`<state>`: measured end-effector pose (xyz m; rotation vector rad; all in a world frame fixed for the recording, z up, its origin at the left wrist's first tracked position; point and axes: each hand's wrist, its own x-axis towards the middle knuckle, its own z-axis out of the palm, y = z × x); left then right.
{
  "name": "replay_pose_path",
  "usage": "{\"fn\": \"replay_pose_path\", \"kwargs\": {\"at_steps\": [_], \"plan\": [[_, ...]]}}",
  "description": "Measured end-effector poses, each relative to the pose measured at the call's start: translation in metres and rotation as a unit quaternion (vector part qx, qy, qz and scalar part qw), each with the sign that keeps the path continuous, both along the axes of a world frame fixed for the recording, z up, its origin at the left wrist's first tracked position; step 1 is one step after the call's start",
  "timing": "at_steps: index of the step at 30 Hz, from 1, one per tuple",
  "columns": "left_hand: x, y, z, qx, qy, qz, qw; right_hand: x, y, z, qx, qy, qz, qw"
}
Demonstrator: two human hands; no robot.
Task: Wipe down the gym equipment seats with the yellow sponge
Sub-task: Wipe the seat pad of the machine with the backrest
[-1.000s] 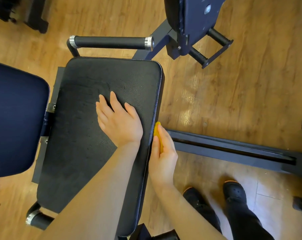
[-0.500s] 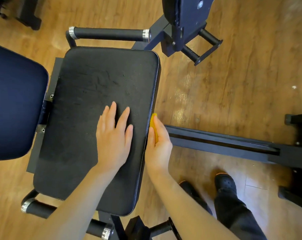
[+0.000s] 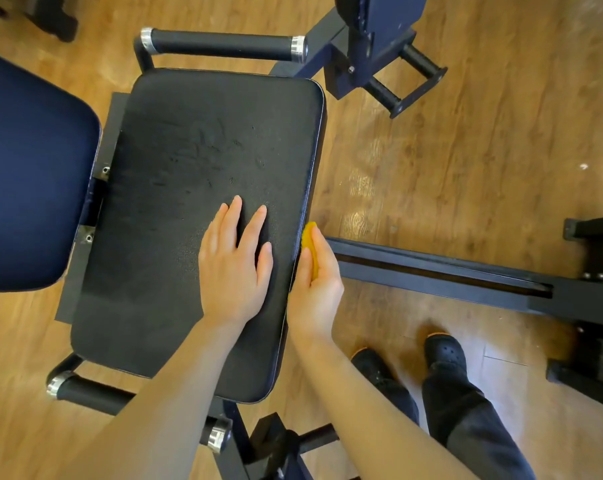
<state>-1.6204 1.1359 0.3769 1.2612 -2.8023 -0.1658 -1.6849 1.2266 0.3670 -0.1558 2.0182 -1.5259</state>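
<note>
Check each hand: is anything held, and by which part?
The right hand holds the yellow sponge by its faces, thumb against fingers, at the seat's right edge. The left hand holds nothing; it rests flat on the seat.

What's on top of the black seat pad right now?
Only the left hand, lying flat with fingers straight on the seat pad. The yellow sponge is at its side edge in the right hand.

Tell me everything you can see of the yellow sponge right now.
The yellow sponge shows only as a narrow, textured yellow-orange strip; most of it is hidden. The right hand holds it on edge between fingers and thumb, pressed against the right side edge of the black seat. Its full shape cannot be made out.
</note>
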Motion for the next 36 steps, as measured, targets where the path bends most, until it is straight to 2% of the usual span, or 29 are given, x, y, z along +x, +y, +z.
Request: {"fn": "replay_pose_path", "kwargs": {"at_steps": [7, 15, 20, 29, 36], "plan": [[0.001, -0.001, -0.003, -0.003, -0.003, 0.004, 1.000, 0.034, 0.028, -0.002, -0.001, 0.020, 0.023, 1.000], [0.000, 0.000, 0.000, 0.013, -0.018, 0.003, 1.000, 0.068, 0.069, 0.013, 0.017, -0.027, 0.082, 0.996], [0.020, 0.023, 0.006, 0.031, -0.013, 0.035, 0.999, 0.059, 0.064, 0.017, 0.017, -0.043, 0.058, 0.997], [0.064, 0.052, 0.003, 0.011, -0.012, 0.058, 0.998, 0.083, 0.063, 0.018, 0.037, 0.002, 0.048, 0.998], [0.064, 0.052, 0.002, 0.002, 0.000, 0.059, 0.998, 0.105, 0.098, 0.023, 0.061, -0.046, 0.107, 0.991]]}}
